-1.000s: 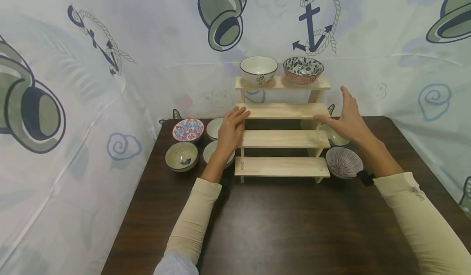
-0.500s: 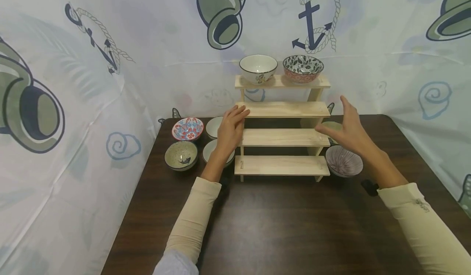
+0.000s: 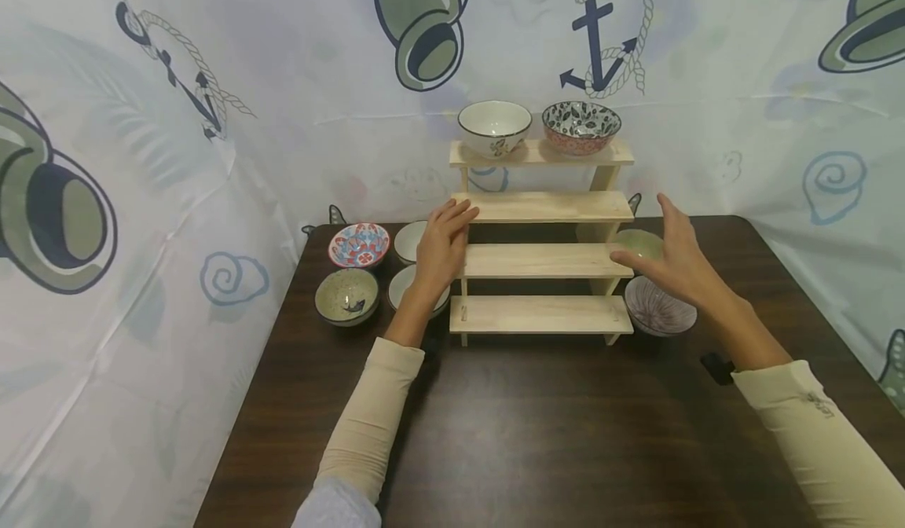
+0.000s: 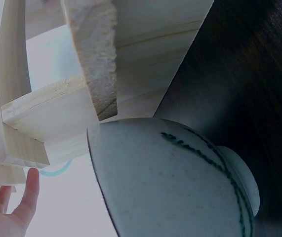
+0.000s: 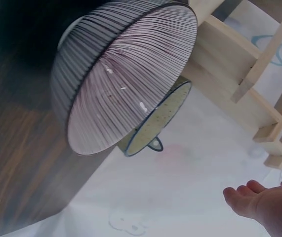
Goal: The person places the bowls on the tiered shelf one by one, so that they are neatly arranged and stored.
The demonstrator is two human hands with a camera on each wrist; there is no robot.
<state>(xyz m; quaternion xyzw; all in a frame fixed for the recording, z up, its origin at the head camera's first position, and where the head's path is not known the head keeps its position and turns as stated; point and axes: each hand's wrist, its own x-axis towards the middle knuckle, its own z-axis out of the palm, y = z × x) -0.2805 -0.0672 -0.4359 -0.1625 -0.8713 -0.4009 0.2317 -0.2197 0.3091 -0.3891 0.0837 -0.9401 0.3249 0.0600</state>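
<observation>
A pale wooden rack of stepped shelves (image 3: 540,313) stands on the dark table. My left hand (image 3: 440,249) touches the left end of its second shelf from the top, fingers stretched over the wood. My right hand (image 3: 677,257) is off the rack's right side, thumb and fingers spread, holding nothing. Under it sit a purple striped bowl (image 3: 661,306) and, behind, a pale green bowl (image 3: 639,243), partly hidden by the hand. On the top shelf are a white bowl (image 3: 494,129) and a black-and-white patterned bowl with a reddish outside (image 3: 581,129).
Left of the rack are a red-and-blue patterned bowl (image 3: 358,245), a speckled greenish bowl (image 3: 346,297) and two white bowls (image 3: 405,283), partly behind my left forearm. The dark wooden table (image 3: 551,434) extends in front. A printed cloth (image 3: 353,143) hangs behind and to the left.
My right hand has drawn slightly down and right, away from the rack's side, showing more of the green bowl. My left hand stays at the shelf end. The bowls have not moved.
</observation>
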